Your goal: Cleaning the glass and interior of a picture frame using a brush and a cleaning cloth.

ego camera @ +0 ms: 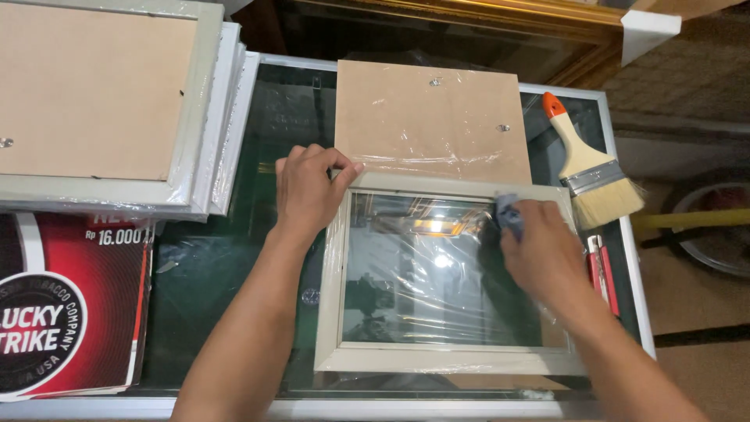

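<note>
A pale cream picture frame [437, 359] with a glass pane lies flat on the glass table, part-wrapped in clear plastic film. My left hand [307, 191] grips its top left corner, thumb and fingers pinched on the frame's edge. My right hand [539, 250] presses a small bluish-grey cloth [508, 212] onto the glass near the frame's top right corner. A brown backing board [430, 117] with clear film lies just beyond the frame.
A paintbrush [590, 176] with an orange tip lies at the right, a red utility knife [603, 273] below it. Stacked wrapped frames [117, 109] sit at the back left on a red and black poster [70, 305]. The table's right edge [637, 289] is close.
</note>
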